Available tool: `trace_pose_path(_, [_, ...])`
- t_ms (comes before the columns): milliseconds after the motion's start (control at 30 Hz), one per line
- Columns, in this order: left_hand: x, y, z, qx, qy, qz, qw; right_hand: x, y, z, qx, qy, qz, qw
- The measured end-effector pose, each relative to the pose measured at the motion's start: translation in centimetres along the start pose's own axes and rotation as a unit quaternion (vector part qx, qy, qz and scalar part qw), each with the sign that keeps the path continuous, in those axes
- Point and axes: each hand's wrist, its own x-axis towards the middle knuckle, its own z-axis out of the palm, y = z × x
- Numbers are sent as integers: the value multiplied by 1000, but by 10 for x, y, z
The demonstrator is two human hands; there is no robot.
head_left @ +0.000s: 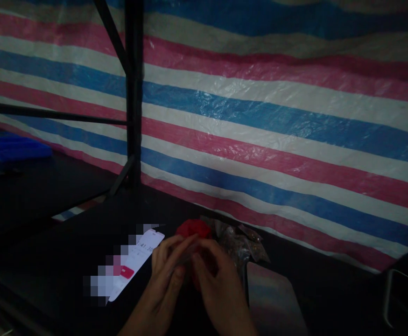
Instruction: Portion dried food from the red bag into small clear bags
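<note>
My left hand [167, 270] and my right hand [218, 275] meet at the front centre, low over the black table. Their fingers are bent together around a thin, see-through plastic bag [186, 256], mostly hidden and dim. Just beyond the fingertips is a bright red, crumpled-looking thing [193, 227]; its kind is unclear in this light. Several clear plastic bags [239, 243] with small dark contents lie right of it, close to my right hand. A lit phone [139, 261] showing large digits and a red button lies left of my left hand, its lower left part blurred out.
A flat, shiny panel [272, 296] lies right of my right wrist. Farther right stands a pale-rimmed dark object [388, 298]. A blue tray [15, 148] sits on the left table. A black metal post [134, 93] and striped plastic sheeting [277, 135] close off the back.
</note>
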Motion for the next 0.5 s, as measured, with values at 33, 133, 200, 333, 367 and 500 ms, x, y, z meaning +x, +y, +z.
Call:
trace_pose_path(33, [-1, 0, 2, 1, -4, 1, 1000, -1, -3, -2, 20, -7, 9, 1000])
trace_pose_path(133, [-1, -5, 7, 14, 3, 16, 1000, -3, -9, -14, 88, 13, 39, 995])
trace_pose_path(200, [0, -10, 11, 57, -16, 46, 997, -5, -13, -27, 146, 41, 56, 987])
trace_pose_path(333, [2, -15, 21, 192, -72, 77, 976, -10, -19, -65, 157, 111, 59, 980])
trace_pose_path(367, [3, -15, 23, 213, -73, 80, 971, -11, -20, -76, 135, 132, 55, 980])
trace_pose_path(500, [8, -21, 20, 234, -41, 76, 968, -23, -9, -125, 40, 193, 75, 977])
